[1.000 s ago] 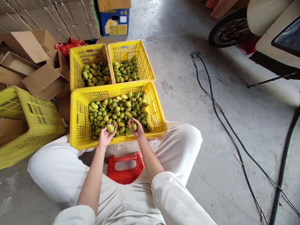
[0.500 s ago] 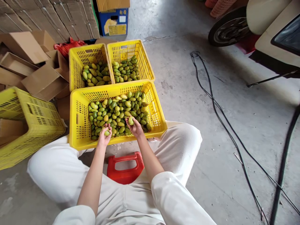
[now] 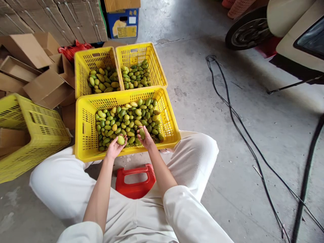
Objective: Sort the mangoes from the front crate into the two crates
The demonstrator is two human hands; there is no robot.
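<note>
In front of me stands a yellow plastic crate (image 3: 82,150) with many small green and yellow mangoes (image 3: 130,125) heaped in it. Over its near edge my left hand (image 3: 113,148) is turned palm up, fingers curled round a yellow-green mango (image 3: 120,139). Just to its right, my right hand (image 3: 147,140) grips another green mango (image 3: 142,133), partly covered by the fingers. Both hands are above the near part of the heap, a short gap between them. Behind, a left crate (image 3: 78,74) and a right crate (image 3: 158,67) hold more mangoes.
Cardboard boxes (image 3: 45,87) lie piled at the left, beside a yellow-green crate (image 3: 48,125) with cardboard inside. A red stool (image 3: 135,190) is between my legs. Black cables (image 3: 235,116) run over the floor at the right, near a vehicle's wheel (image 3: 246,30).
My left hand has moved slightly right and opened up around its mango, which shows more fully. My right hand has turned, so its mango is more hidden by the fingers.
</note>
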